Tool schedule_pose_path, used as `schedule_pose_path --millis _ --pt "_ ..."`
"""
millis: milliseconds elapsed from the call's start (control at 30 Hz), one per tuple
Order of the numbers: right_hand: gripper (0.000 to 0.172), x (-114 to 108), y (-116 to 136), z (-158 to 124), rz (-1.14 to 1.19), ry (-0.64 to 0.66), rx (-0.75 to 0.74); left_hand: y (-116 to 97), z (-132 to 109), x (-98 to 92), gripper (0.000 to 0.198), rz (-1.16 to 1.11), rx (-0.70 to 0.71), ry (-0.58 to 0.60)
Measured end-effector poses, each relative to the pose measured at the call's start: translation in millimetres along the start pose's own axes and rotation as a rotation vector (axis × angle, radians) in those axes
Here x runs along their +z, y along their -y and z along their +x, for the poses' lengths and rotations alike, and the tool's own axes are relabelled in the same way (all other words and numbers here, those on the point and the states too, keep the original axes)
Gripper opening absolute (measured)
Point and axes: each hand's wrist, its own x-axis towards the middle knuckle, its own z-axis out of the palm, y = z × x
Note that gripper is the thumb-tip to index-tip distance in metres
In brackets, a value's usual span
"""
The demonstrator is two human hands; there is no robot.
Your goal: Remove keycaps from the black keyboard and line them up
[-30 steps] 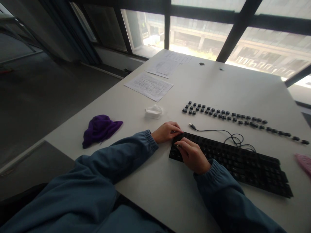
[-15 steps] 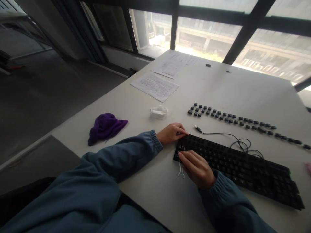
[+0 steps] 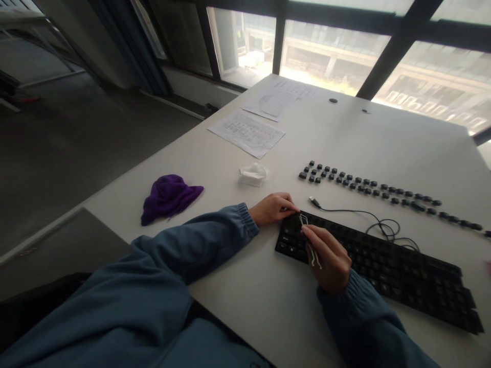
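A black keyboard (image 3: 391, 271) lies at a slant on the white table. My left hand (image 3: 271, 209) is closed at its far left corner, fingertips gripping the edge. Between the thumb and fingers of my right hand (image 3: 329, 258) is a wire keycap puller (image 3: 304, 220), held over the keyboard's left part. The puller's looped end points away from me at the upper rows, and its two bent wire legs stick out below my fingers. I cannot tell whether the loop is hooked on a key. Behind the keyboard, loose black keycaps (image 3: 358, 180) are set out in rows.
The keyboard's cable (image 3: 353, 210) lies coiled behind it, its USB plug to the left. A crumpled clear plastic wrapper (image 3: 253, 175), a purple cloth (image 3: 169, 198) and printed papers (image 3: 249, 134) rest on the table (image 3: 238, 301). Windows (image 3: 333, 56) stand beyond.
My right hand has moved away from me and slightly right with the keycap puller, from the near left keys toward the upper rows. My left hand stays at the corner.
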Motion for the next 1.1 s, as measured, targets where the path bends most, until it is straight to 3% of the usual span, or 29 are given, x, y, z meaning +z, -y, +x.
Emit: schedule_pose_path --millis 200,367,500,667,767,1100 --pt "0.019 1 -2 6 0.13 -0.207 0.327 1 1 -0.2 0.018 0.001 0.007 0.005" --pt "0.015 -8 -7 4 0.171 -0.219 0.58 0 1 -1.1 0.018 0.007 0.023 0.01" --pt "0.015 -14 -13 7 0.151 -0.108 0.563 -1 2 -2.3 0.017 0.006 0.014 0.017" --pt "0.015 -24 -24 10 0.085 -0.146 0.592 -2 2 -3.0 0.017 0.004 0.006 0.016" --pt "0.014 -30 -28 8 0.097 -0.088 0.579 -2 2 -3.1 0.017 0.01 0.0 0.016" --pt "0.015 -32 -24 17 0.092 0.081 0.47 -1 3 -2.5 0.018 0.01 0.003 0.016"
